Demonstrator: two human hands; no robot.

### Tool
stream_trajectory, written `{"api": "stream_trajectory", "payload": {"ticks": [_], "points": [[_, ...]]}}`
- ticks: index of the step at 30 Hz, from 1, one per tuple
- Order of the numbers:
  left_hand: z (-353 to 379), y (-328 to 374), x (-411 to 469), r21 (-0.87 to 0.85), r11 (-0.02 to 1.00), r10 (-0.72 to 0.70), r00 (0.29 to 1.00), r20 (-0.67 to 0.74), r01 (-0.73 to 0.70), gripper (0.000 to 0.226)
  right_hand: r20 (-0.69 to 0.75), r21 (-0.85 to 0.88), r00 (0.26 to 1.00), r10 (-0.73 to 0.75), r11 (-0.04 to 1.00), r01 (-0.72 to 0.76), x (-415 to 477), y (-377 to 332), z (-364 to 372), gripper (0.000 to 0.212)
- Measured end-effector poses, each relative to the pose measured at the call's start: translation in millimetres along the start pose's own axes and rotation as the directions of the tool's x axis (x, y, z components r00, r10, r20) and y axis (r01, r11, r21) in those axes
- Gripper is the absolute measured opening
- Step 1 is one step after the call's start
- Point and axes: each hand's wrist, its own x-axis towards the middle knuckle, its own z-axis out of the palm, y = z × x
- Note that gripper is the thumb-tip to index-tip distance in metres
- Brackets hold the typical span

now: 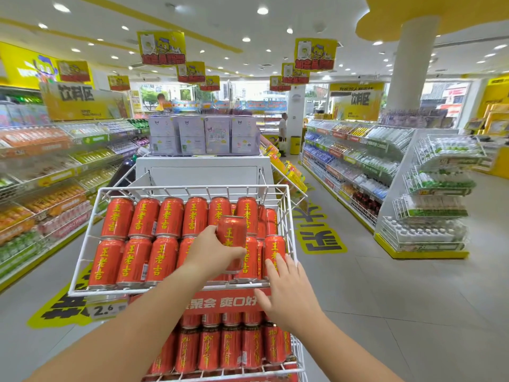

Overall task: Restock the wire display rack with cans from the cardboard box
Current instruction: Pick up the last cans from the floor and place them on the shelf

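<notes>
Centre frame, left hand grips 1 can; seat it upright in the rack, right hand, fingers spread, steadying neighbours.

White wire rack stands on grey tile floor. Above the red banner on its front: tilted top basket w/ red cans lying in 2 rows, labels up, packed side by side. Below banner: lower tier w/ lower cans, also side by side. Left of banner: price tag on front wire.

Head view, forward-down, close above wire rack
</notes>
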Motion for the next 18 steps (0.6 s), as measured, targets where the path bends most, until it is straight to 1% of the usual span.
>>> {"api": "stream_trajectory", "payload": {"ticks": [2, 4, 5, 6, 7, 8, 11, 13, 15, 18], "points": [[6, 11, 12, 0.029, 0.999, 0.025, 0.999, -0.034, -0.024, 0.043, -0.013, -0.014, 1.0, -0.018, 1.0, 0.018, -7, 6, 0, 0.071], [14, 22, 24, 0.09, 0.995, 0.035, 0.998, -0.06, -0.03, 0.083, -0.053, -0.041, 0.998, -0.042, 0.998, 0.039, -15, 13, 1, 0.07], [19, 26, 32, 0.111, 0.994, 0.026, 0.998, -0.064, -0.019, 0.092, -0.068, -0.048, 0.996, -0.049, 0.998, 0.046, -19, 17, 1, 0.069], [24, 30, 37, 0.121, 0.993, 0.022, 0.997, -0.072, -0.014, 0.088, -0.081, -0.047, 0.995, -0.053, 0.998, 0.049, -22, 21, 2, 0.068], [29, 34, 44, 0.119, 0.993, 0.01, 0.997, -0.072, -0.001, 0.078, -0.09, -0.039, 0.994, -0.054, 0.998, 0.051, -24, 26, 3, 0.068], [35, 38, 48, 0.123, 0.992, 0.007, 0.997, -0.073, 0.002, 0.062, -0.097, -0.031, 0.994, -0.054, 0.998, 0.051, -25, 30, 3, 0.068], [53, 41, 66, 0.15, 0.988, 0.044, 0.995, -0.094, -0.029, 0.054, -0.132, -0.03, 0.99, -0.059, 0.998, 0.055, -27, 46, 7, 0.072], [64, 44, 76, 0.131, 0.99, 0.059, 0.993, -0.104, -0.045, 0.059, -0.149, -0.031, 0.987, -0.06, 0.998, 0.056, -26, 56, 7, 0.074], [75, 47, 83, 0.125, 0.991, 0.072, 0.99, -0.118, -0.057, 0.07, -0.163, -0.018, 0.985, -0.065, 0.998, 0.063, -24, 65, 5, 0.075], [88, 50, 94, 0.15, 0.986, 0.096, 0.988, -0.123, -0.077, 0.077, -0.201, -0.023, 0.976, -0.084, 0.996, 0.081, -21, 76, 4, 0.074]]}}
